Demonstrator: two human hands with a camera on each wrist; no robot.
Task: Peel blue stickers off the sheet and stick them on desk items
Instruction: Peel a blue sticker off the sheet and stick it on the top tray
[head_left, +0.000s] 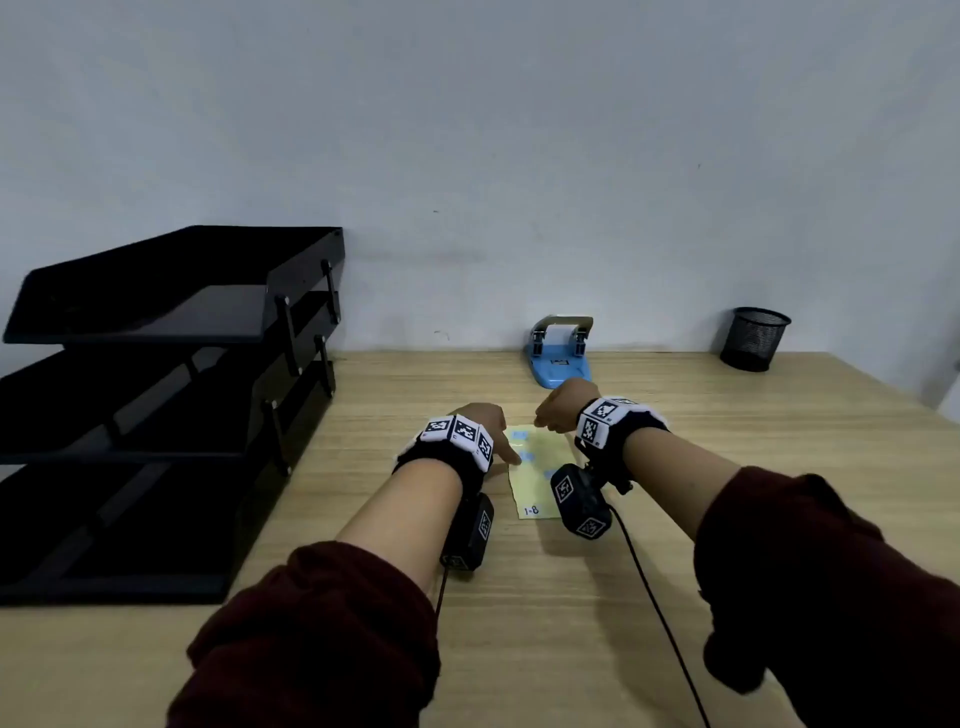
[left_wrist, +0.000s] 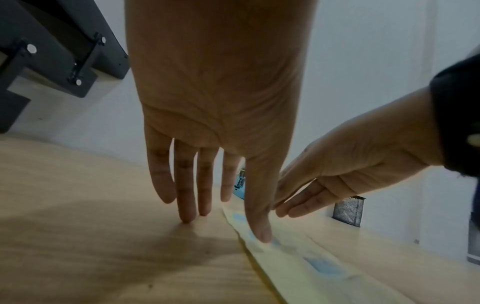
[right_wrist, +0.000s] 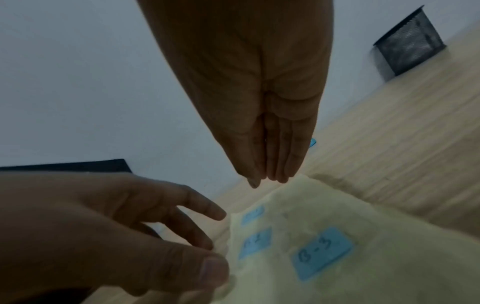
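A yellow sticker sheet (head_left: 537, 480) marked "1-8" lies flat on the wooden desk (head_left: 753, 467) between my hands. It carries blue stickers, among them B-3 (right_wrist: 322, 253) and two smaller ones (right_wrist: 255, 242) in a column to its left. My left hand (head_left: 501, 441) is flat with straight fingers. Its fingertips (left_wrist: 185, 218) rest on the desk and its thumb (left_wrist: 262, 234) presses the sheet's left edge. My right hand (right_wrist: 267, 179) holds its fingers straight and together, tips at the sheet's far edge. Neither hand holds a sticker.
A black three-tier letter tray (head_left: 156, 389) fills the left side of the desk. A blue hole punch (head_left: 563, 358) stands against the wall just beyond the sheet. A black mesh pen cup (head_left: 756, 340) is at the back right.
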